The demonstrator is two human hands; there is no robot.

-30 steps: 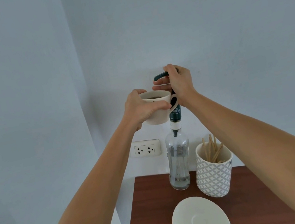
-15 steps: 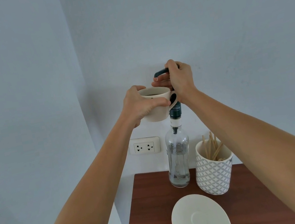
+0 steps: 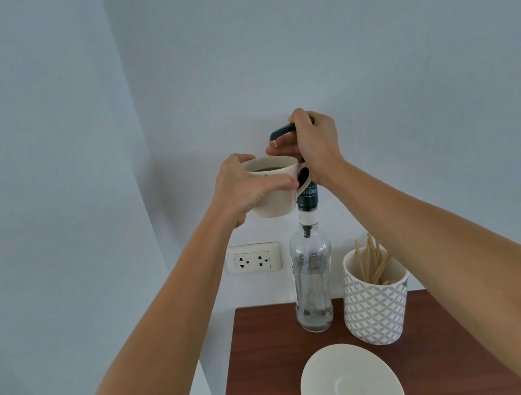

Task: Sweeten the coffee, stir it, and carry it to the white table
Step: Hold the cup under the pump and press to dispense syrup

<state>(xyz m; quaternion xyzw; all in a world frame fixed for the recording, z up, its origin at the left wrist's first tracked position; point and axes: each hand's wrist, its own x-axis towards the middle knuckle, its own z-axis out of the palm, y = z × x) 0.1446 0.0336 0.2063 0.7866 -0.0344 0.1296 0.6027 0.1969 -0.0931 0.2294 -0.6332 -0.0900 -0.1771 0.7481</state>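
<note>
Cream ceramic, the coffee cup [image 3: 273, 191] is held in the air in my left hand [image 3: 245, 189], fingers wrapped around its wall and thumb pressed across the near side; its mouth faces upward, its axis stands close to vertical, and its handle points right, toward the bottle's neck. Dark coffee [image 3: 267, 169] shows inside the rim. The cup sits just beside and left of the syrup bottle [image 3: 313, 287], directly under the dark green pump spout [image 3: 279, 132], which extends horizontally to the left above the rim. My right hand [image 3: 316, 144] is clenched over the pump head, fingers curled down around it. The clear glass bottle stands upright on the dark wooden table [image 3: 267, 363], its long axis vertical, with only a little liquid at its base. Just to its right stands a patterned white holder [image 3: 374, 306] with wooden stir sticks [image 3: 372, 259] leaning in it. A white saucer [image 3: 351, 386] lies nearer me. A wall socket [image 3: 252, 258] is mounted left of the bottle.
</note>
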